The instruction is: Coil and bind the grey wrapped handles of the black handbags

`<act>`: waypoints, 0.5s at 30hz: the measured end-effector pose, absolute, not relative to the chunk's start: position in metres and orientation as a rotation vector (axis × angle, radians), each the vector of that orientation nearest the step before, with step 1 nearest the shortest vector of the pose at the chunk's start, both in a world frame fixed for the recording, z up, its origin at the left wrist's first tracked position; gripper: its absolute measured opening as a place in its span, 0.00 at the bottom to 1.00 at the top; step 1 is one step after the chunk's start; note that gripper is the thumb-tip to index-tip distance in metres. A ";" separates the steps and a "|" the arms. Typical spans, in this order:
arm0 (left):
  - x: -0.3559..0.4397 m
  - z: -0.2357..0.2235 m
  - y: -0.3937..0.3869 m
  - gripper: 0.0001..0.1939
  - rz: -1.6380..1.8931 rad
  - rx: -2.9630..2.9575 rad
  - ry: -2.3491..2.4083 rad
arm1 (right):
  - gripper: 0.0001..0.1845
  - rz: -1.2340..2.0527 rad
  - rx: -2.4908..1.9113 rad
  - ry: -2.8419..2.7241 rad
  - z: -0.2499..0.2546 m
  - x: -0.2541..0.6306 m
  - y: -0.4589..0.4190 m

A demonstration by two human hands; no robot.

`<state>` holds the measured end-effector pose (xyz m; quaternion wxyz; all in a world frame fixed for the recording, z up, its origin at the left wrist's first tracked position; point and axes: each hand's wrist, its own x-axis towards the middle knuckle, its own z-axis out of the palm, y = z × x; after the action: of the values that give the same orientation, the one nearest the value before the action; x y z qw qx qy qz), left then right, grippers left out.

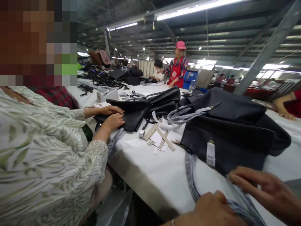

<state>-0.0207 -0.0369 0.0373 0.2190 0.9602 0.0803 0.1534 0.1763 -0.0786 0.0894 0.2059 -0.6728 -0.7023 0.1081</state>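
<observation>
Landmark: near black handbag, lying on white-covered table. Plastic-wrapped strap runs from its left corner toward the near side. Left hand is at the strap, near side of handbag, fingers curled; grip blurred, can't tell. Right hand at handbag's near edge, fingers bent, can't tell if pinching. Left of handbag: cardboard strips, then co-worker's hands on dark flap.
</observation>
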 end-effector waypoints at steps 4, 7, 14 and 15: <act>-0.097 0.070 0.059 0.07 0.511 2.650 0.383 | 0.17 0.284 -1.736 -2.154 0.113 0.124 0.044; -0.189 0.076 0.169 0.03 0.638 2.650 0.586 | 0.20 0.126 -1.806 -2.185 0.106 0.080 0.129; -0.308 0.014 0.308 0.21 1.007 2.653 1.200 | 0.09 0.153 -2.054 -1.881 0.087 0.047 0.221; -0.311 0.011 0.307 0.20 0.948 2.655 1.178 | 0.09 0.151 -2.024 -1.825 0.090 0.050 0.226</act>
<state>-0.3110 0.3071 0.0110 0.0432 0.8681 0.3853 0.3100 0.0502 0.2257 0.0903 0.2048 -0.7258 -0.6544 0.0541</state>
